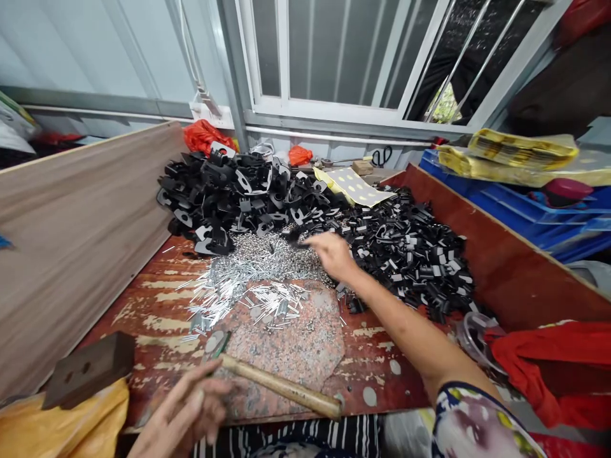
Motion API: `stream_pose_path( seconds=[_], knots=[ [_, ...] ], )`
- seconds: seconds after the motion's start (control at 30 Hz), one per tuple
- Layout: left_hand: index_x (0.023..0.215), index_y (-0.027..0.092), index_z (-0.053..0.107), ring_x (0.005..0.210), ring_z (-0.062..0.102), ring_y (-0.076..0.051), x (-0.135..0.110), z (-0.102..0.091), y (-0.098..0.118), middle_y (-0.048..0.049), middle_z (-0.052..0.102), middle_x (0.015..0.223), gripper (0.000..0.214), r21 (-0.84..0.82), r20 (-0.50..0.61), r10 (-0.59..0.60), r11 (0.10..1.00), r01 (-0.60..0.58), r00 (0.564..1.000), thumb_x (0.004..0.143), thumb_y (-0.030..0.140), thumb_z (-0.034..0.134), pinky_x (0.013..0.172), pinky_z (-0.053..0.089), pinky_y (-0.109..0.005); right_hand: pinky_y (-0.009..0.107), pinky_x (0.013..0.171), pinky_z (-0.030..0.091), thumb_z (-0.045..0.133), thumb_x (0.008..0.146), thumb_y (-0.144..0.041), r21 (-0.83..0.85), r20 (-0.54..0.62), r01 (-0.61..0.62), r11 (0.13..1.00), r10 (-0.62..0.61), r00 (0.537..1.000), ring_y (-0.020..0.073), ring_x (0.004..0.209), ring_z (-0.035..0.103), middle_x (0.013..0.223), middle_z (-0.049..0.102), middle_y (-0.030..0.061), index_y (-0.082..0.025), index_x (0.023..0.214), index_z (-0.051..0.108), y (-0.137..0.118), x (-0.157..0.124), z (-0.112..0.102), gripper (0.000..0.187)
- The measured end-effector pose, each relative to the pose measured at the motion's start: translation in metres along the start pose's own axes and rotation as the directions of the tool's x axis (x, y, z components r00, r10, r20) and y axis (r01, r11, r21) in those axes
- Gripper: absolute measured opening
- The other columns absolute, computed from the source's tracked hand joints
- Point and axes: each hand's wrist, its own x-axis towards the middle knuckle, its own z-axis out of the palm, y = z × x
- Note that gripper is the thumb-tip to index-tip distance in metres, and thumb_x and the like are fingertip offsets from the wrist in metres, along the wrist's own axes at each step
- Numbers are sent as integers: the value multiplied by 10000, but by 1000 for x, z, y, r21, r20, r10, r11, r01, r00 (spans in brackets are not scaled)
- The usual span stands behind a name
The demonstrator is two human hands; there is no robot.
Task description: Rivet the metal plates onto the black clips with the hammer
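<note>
My right hand (333,256) reaches over the middle of the table, fingers pinched at a small black plastic part (296,242). Below it lies a heap of small shiny metal pieces (272,251), with loose silver pins (279,299) spread in front. Nearer to me, my left hand (193,404) hovers at the front edge, slightly blurred, fingers apart and holding nothing. Just beside its fingertips lies a hammer with a wooden handle (281,385); its head end is partly out of clear sight.
Large black plastic pieces (229,191) are piled at back left, smaller black clips (410,254) at right. A yellow-edged sticker sheet (356,186) lies on top. Wooden boards (90,235) wall the sides. A brown block (93,369) sits front left, red cloth (554,369) at right.
</note>
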Motion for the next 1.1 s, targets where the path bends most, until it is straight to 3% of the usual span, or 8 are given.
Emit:
stream_pose_path(
  seconds=[0.13,0.2,0.33,0.47,0.63,0.77,0.9,1.1],
  knots=[
    [1275,331,676,770,681,-261,9,29,16,-84,756,1092,666,-171,154,-189,962,215,970,689,601,841,503,519,-313,310,913,566,538,973,-86,616,107,416,669,-594,798,89,1018,709,1169,773,-81,-331,1104,739,-68,-87,41,343],
    [1110,287,749,716,644,-224,7,33,18,-73,745,994,516,-158,208,-234,950,269,950,716,611,826,509,508,-298,321,935,559,597,967,-141,666,127,436,605,-668,733,102,1026,711,1200,767,-62,-316,1091,747,-78,-100,48,262],
    [764,215,729,724,605,-195,0,19,8,-41,667,805,389,-209,204,-172,954,214,964,737,590,825,598,559,-291,307,839,535,476,1052,-267,170,167,80,982,-108,980,137,957,685,1146,764,17,-277,1213,715,-37,-54,28,289],
    [846,215,778,1071,655,-312,-8,4,-4,-87,747,1025,258,-288,135,-179,934,212,975,746,448,820,849,623,-448,380,927,435,553,1013,-300,-210,33,-205,956,216,976,241,1036,605,1127,726,171,-99,1199,691,21,2,23,306],
    [968,208,818,1056,706,-311,-19,4,-9,-102,792,1060,327,-225,103,-189,952,208,976,692,369,883,939,589,-436,424,995,402,604,933,-189,-220,-16,-211,953,212,977,296,1128,562,1203,692,186,-104,1322,642,46,3,39,400],
    [905,192,822,830,685,-210,-17,1,-9,-89,778,1011,308,-63,77,-149,986,154,986,680,383,909,714,573,-277,386,1018,418,479,971,-167,-181,-41,-163,970,158,987,265,1129,578,1145,688,162,-126,1140,746,38,-16,28,319],
    [774,168,802,807,604,-171,-10,8,-10,-85,698,1074,294,41,90,-58,998,55,994,663,418,912,618,540,-225,358,956,486,483,987,-206,82,-49,-21,996,26,998,197,1044,637,1105,728,68,-213,1121,740,-11,-60,26,290],
    [805,167,792,816,573,-170,-9,39,-11,-74,619,1013,307,-26,278,-40,998,49,960,733,457,859,680,585,-269,446,959,497,635,842,-149,553,-25,93,828,-95,995,182,828,656,815,733,-18,-258,848,728,-102,-135,50,143]
  ],
)
